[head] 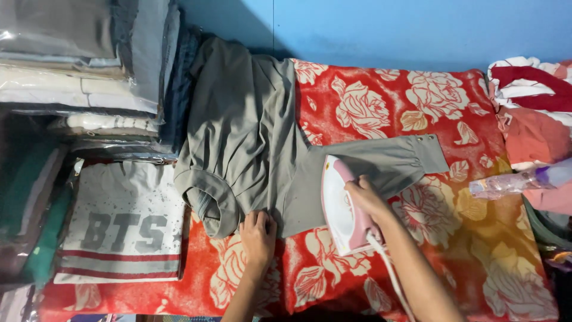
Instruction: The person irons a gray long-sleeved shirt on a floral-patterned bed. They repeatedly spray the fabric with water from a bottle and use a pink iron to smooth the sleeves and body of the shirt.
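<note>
Far left: stack of folded clothes in clear plastic bags, piled against the blue wall; below it a folded grey-white shirt with dark lettering and red stripes, lying flat at the blanket's left edge; underneath everything a red blanket with cream rose pattern, covering the work surface. Centre-left: grey-olive garment spread on the blanket, body bunched toward the plastic stack, collar opening turned down near the lower left, one sleeve stretched rightward with small studs at the cuff. Left hand flat on the garment's lower hem, fingers spread apart, palm pressing down — gripping nothing, just pinning cloth. Just right of it: white and pink iron, soleplate down across the base of the sleeve and the blanket, white cord trailing toward the lower edge. Right hand wrapped tight around the iron's pink handle, fingers curled closed on it. Far right: clear spray bottle with purple top lying on its side, well apart from the iron; behind it a heap of red, white and salmon clothes at the blanket's right edge.
</note>
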